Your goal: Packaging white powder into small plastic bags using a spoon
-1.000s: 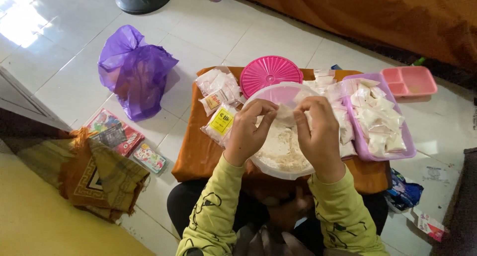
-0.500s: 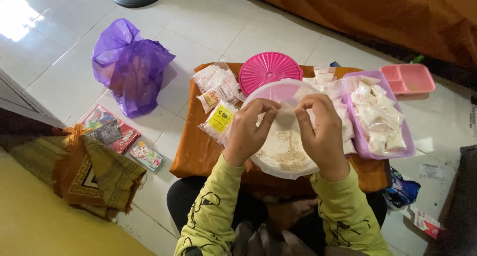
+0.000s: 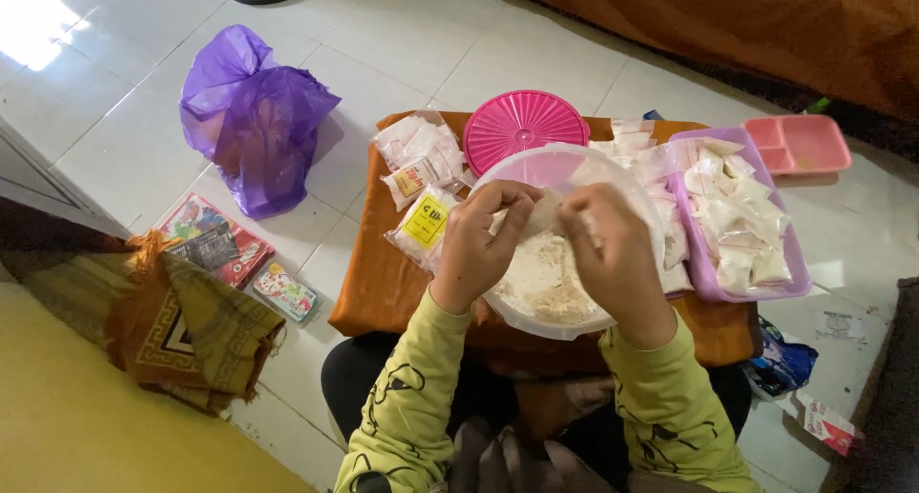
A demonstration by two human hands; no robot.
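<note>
My left hand (image 3: 483, 246) and my right hand (image 3: 610, 256) are raised together over a round clear tub (image 3: 536, 313) of pale crumbly food. Between their fingertips they pinch a small clear plastic packet (image 3: 547, 210). The tub rests on a low surface draped in an orange cloth (image 3: 383, 282). Both arms wear yellow-green sleeves. A purple tray (image 3: 704, 278) full of small filled white packets lies just right of the tub.
A round pink lid (image 3: 525, 129) lies behind the tub, with stacks of plastic bags (image 3: 419, 153) to its left. A pink divided box (image 3: 796, 146) sits far right. On the tiled floor are a purple plastic bag (image 3: 254, 120), printed packets (image 3: 212, 239) and a brown patterned cloth (image 3: 182, 335).
Both hands stay at the tub holding the packet, shifting slightly as the fingers work it. The view has moved a little.
</note>
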